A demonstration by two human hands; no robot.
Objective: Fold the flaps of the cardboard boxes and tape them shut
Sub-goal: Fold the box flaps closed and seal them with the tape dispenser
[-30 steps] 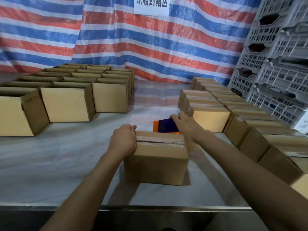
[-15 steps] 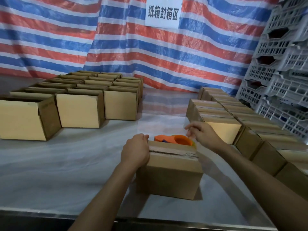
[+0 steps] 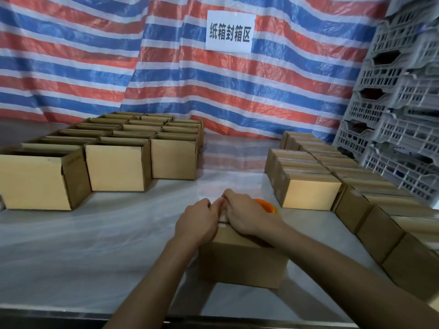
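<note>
A small brown cardboard box (image 3: 240, 262) sits near the front edge of a table (image 3: 95, 245) covered in a whitish plastic sheet. Its top flaps are folded down, so nothing inside it can be seen.

Both hands meet at the far left corner of its top. The left hand (image 3: 197, 220) has its grip clamped on the left end of the box, fingers curled over the top edge. The right hand (image 3: 248, 216) lies across the top with its fingers curled down towards the left hand's. A pale strip of tape (image 3: 223, 220) shows in the gap between them. I cannot tell whether the right grip pinches that strip or only bears on the cardboard.

Just behind the right hand, the rim of an orange plastic tape dispenser (image 3: 267, 206) shows, mostly hidden by the hand.

To the left stands a block of open brown cardboard boxes (image 3: 114, 167) in rows, flaps upright. From this angle their insides are dark and no contents can be made out. To the right run rows of closed brown cardboard boxes (image 3: 308, 193), packed side by side, touching, with their tops shut.

Beyond those, at the right edge, grey lattice plastic crates (image 3: 401, 129) are stacked high. What they hold cannot be made out.

A red, white and blue striped tarpaulin (image 3: 95, 55) hangs behind the table. It carries a white paper sign (image 3: 230, 32) with dark characters.
</note>
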